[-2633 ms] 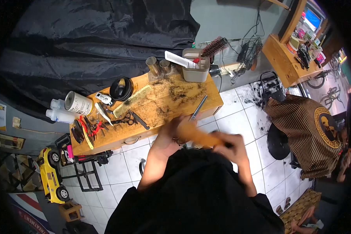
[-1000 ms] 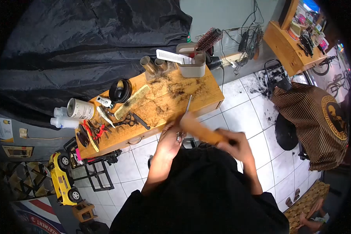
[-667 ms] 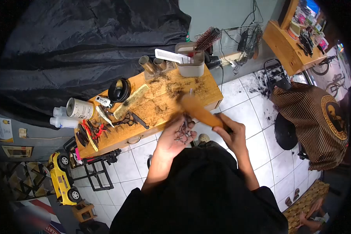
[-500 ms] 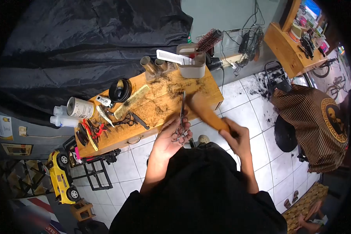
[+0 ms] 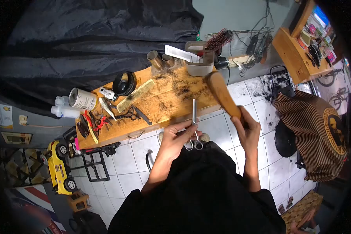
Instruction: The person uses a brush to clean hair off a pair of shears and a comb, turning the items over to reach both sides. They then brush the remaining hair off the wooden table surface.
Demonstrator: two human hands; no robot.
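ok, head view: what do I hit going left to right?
Yellow toy car → black bowl → scissors in left hand → wooden-backed brush in right hand → striped barber cape.

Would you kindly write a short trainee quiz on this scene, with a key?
1. What do the left hand and right hand hold?
2. True or false: loose hair lies on the counter.
3. What colour is the toy car: (a) red, (b) yellow, (c) blue?

Key:
1. Left, scissors; right, a brown brush.
2. True.
3. b.
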